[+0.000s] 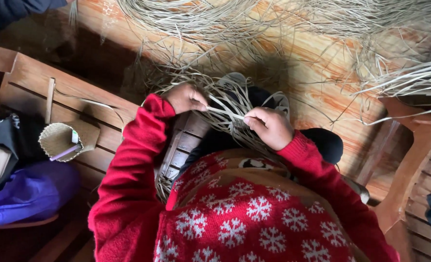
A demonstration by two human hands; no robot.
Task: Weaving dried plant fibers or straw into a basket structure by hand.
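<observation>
Wooden floorboards, orange-brown and strewn with pale loose cane, fill the background beneath a seated person in a red snowflake sweater.

Nearest, over the lap, both hands work one thin pale strip. The left hand is closed on the strip's end, thumb and fingers pinching it; the right hand is curled round the other end, so the strip runs taut and nearly level between them. Just under the hands sits a half-woven basket of the same flat strips, resting against the knees — its loose ends splay outward in every direction.

The strip looks light, springy and flat, likely to bend easily along its length but to kink or split if folded sharply. Its edges could be sharp, so a hold on the flat faces, close to where it enters the weave, seems safest.

To the left, on a slatted wooden bench, lies a small finished woven basket with a purple stick in it, beside purple cloth. Farther off, heaps of loose strips cover the floor, and a wooden chair stands at right.
</observation>
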